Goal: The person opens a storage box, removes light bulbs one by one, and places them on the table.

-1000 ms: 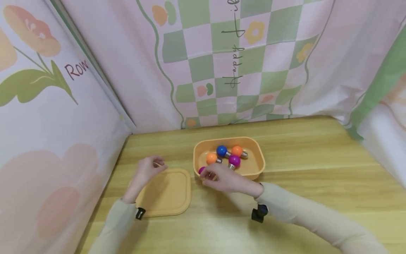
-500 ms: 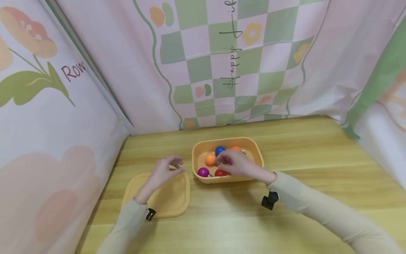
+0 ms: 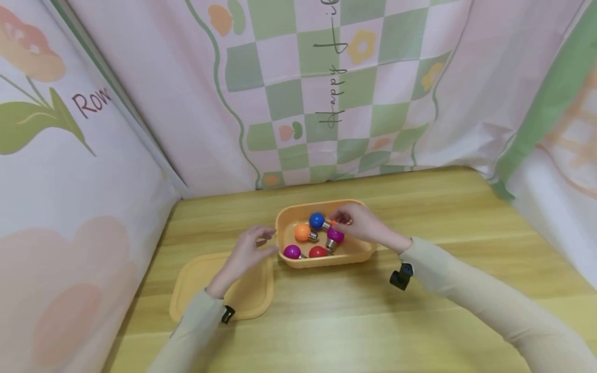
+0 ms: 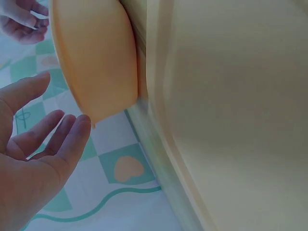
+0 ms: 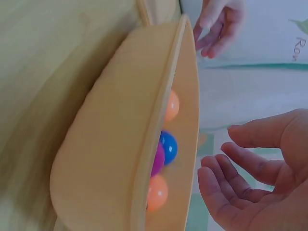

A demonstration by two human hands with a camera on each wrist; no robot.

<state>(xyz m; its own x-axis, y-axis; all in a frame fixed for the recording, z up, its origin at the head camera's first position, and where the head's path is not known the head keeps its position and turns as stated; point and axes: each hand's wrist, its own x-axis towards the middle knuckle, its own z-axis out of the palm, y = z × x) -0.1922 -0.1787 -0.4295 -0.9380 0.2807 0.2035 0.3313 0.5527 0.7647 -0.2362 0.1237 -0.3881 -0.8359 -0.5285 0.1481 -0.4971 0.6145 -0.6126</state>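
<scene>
An orange plastic box (image 3: 347,260) holds several small light bulbs with metal screw bases. Among them are a blue bulb (image 3: 316,221), an orange bulb (image 3: 302,232), a red bulb (image 3: 317,253) and two magenta bulbs, one in the near left corner (image 3: 292,252). My right hand (image 3: 361,224) hovers over the box's right part, covering most of another orange bulb (image 5: 158,192). Its fingers bend loosely with nothing between them in the right wrist view. My left hand (image 3: 252,250) is at the box's left end, fingers relaxed and holding nothing, fingertips right by the rim (image 4: 72,91).
A flat orange lid (image 3: 254,298) lies on the wooden table (image 3: 336,326) left of the box, partly under the left forearm. Printed curtains (image 3: 280,67) hang behind and on both sides. Each wrist carries a small black camera (image 3: 401,277).
My right hand has moved rightward across the box, from its near left corner to its right part, uncovering the red bulb. My left hand has come right from over the lid to the box's left end.
</scene>
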